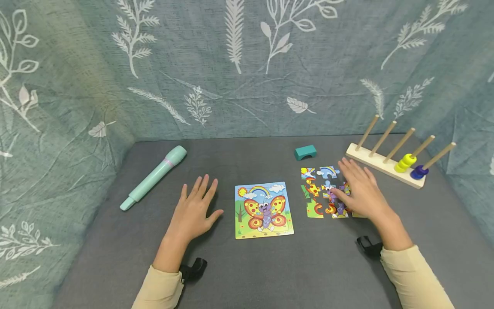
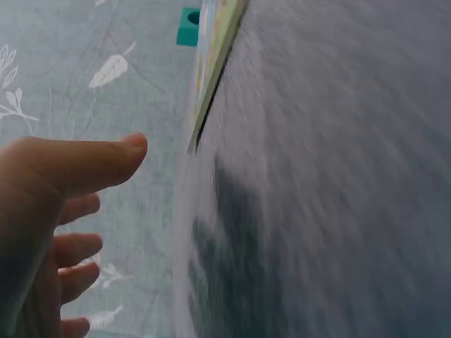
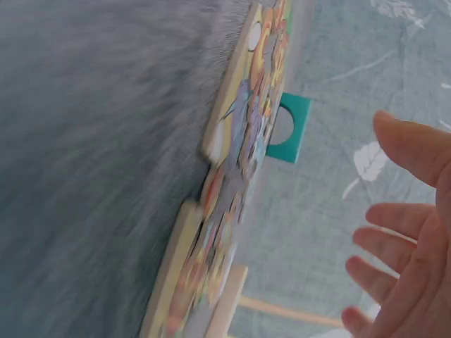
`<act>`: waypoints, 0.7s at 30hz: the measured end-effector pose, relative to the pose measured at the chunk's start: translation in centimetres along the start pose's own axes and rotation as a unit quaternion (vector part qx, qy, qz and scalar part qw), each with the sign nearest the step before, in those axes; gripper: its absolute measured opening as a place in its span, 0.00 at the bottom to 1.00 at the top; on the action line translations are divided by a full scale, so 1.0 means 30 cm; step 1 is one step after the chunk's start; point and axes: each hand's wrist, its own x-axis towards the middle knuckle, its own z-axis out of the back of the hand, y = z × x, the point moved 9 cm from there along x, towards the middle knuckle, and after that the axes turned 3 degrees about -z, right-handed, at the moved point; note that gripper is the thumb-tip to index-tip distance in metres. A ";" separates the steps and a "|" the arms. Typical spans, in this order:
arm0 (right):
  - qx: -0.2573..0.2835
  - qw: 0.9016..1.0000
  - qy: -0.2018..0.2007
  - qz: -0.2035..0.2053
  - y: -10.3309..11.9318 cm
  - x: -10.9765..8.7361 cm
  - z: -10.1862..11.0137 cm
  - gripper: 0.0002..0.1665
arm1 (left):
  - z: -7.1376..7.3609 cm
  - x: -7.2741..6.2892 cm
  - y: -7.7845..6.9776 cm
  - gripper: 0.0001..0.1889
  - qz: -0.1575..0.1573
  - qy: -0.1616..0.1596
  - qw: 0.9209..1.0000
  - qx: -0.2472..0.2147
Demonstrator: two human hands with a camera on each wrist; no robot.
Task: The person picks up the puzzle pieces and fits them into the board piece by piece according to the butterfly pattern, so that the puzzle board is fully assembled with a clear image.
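My left hand (image 1: 197, 212) hovers over the dark cloth with its fingers spread, holding nothing. To its right lies a square butterfly picture board (image 1: 264, 210). My right hand (image 1: 360, 189), its fingers extended and holding nothing, is above the right part of a group of loose jigsaw pieces (image 1: 315, 208) and hides some of them. The right wrist view shows the jigsaw pieces (image 3: 239, 127) edge-on, apart from the hand (image 3: 409, 232). In the left wrist view, the thumb (image 2: 106, 163) points toward the board (image 2: 215, 63) without touching it.
A mint-green microphone-shaped thing (image 1: 154, 177) lies at the left. A teal arched block (image 1: 305, 152) sits behind the pieces. At the back right stands a wooden peg rack (image 1: 380, 165) with yellow rings (image 1: 405, 163) and dark blue rings (image 1: 419, 172). A patterned curtain (image 1: 247, 103) borders the back.
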 end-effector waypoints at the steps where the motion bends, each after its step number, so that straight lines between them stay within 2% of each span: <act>1: 0.006 1.000 0.005 0.005 0.005 0.015 -0.006 0.45 | -0.005 0.011 -0.010 0.42 -0.008 0.002 1.000 -0.010; 4: 0.024 0.999 0.036 0.011 0.014 0.059 -0.032 0.42 | -0.026 0.043 -0.038 0.38 -0.031 0.008 0.999 -0.043; 7: 0.049 0.996 0.073 0.011 0.021 0.103 -0.060 0.39 | -0.058 0.070 -0.060 0.35 -0.041 0.023 0.994 -0.096; 11: 0.076 0.990 0.119 0.006 0.026 0.157 -0.095 0.34 | -0.108 0.096 -0.082 0.35 -0.040 0.050 0.982 -0.179; 14: 0.077 0.987 0.142 0.001 0.031 0.195 -0.118 0.32 | -0.138 0.103 -0.087 0.34 -0.034 0.062 0.971 -0.230; 18: 0.072 0.985 0.160 -0.003 0.033 0.235 -0.145 0.30 | -0.159 0.098 -0.087 0.34 -0.034 0.053 0.961 -0.269; 21: 0.075 0.983 0.168 -0.005 0.031 0.255 -0.161 0.29 | -0.165 0.091 -0.084 0.34 -0.039 0.035 0.957 -0.285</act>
